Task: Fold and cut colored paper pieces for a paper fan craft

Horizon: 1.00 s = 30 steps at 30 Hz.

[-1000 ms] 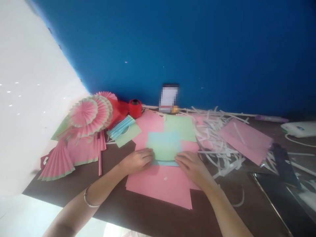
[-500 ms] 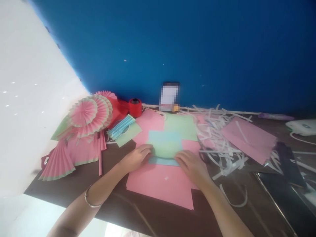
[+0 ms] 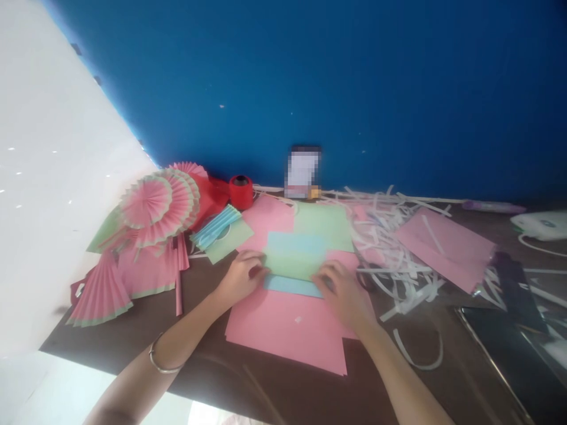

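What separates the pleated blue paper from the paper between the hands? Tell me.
The pleated blue paper has narrow ridges; the paper between the hands shows broad, smooth areas. The pleated blue paper slants, untouched, on a green sheet; the paper between the hands sits straighter over pink sheets, left hand and right hand at its edges. Both show light blue.

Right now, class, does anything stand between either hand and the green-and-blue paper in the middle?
Nothing visible does: the left hand and right hand are at opposite side edges of the green-and-blue paper. The loose white strips lie off to the right, outside that gap.
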Motion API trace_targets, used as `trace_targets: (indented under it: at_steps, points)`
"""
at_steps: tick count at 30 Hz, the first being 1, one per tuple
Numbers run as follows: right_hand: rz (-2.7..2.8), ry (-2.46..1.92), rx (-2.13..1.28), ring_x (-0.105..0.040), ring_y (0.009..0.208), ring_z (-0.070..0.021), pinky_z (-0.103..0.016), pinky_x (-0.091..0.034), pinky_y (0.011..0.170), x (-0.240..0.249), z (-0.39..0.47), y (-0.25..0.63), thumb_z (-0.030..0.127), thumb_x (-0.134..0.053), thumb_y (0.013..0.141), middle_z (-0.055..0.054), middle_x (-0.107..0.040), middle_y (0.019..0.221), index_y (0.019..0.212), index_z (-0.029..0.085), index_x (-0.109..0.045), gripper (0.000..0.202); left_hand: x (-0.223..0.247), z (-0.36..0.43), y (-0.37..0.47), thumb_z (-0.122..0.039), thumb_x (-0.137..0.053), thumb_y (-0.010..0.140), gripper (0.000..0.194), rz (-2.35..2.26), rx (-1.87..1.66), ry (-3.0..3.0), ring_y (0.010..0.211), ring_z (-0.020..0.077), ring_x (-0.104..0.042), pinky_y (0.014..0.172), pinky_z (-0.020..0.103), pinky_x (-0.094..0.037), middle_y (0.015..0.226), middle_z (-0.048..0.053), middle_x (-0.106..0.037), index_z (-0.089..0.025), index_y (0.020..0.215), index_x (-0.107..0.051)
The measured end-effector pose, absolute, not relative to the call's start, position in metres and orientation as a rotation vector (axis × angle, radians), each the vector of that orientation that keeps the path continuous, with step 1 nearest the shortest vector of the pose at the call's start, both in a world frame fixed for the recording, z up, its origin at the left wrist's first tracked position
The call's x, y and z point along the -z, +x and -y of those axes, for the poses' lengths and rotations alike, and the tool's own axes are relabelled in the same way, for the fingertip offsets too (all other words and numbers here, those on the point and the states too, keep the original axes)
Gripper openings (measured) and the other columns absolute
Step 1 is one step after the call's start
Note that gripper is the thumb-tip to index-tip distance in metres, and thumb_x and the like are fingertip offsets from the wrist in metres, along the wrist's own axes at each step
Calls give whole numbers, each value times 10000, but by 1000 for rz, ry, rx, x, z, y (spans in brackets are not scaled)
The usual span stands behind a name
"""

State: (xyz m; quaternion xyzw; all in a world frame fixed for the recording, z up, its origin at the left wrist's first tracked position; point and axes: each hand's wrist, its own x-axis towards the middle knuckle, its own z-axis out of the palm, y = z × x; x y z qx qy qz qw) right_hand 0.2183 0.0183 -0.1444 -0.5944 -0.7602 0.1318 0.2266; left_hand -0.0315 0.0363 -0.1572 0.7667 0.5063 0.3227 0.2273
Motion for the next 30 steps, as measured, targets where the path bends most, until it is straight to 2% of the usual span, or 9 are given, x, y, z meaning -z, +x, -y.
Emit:
trace_targets:
  at_steps: [9, 16, 30]
  points:
    - [2049, -1664, -327, -544, 676, -154, -283, -413, 547, 140, -18, 211, 346, -469, 834, -21, -551, 834, 610, 230, -458, 253, 158, -38, -27, -302, -596, 783, 244, -1547, -884, 2030, 1043, 244, -517, 907, 451, -447, 1069, 87, -582, -165, 587, -552]
    - [2067, -1721, -294, -532, 666, -150, -278, -404, 538, 142, -18, 211, 356, -471, 839, -18, -535, 821, 609, 226, -444, 265, 160, -37, -24, -284, -564, 810, 263, -1577, -849, 2085, 1098, 273, -466, 930, 483, -424, 1133, 105, -528, -158, 584, -518]
    - [2077, -1726, -291, -532, 663, -149, -280, -406, 558, 140, -18, 209, 328, -486, 832, -15, -530, 820, 624, 229, -448, 233, 160, -39, -25, -252, -596, 784, 236, -1544, -821, 2080, 1112, 301, -455, 916, 521, -431, 1158, 112, -504, -156, 588, -506]
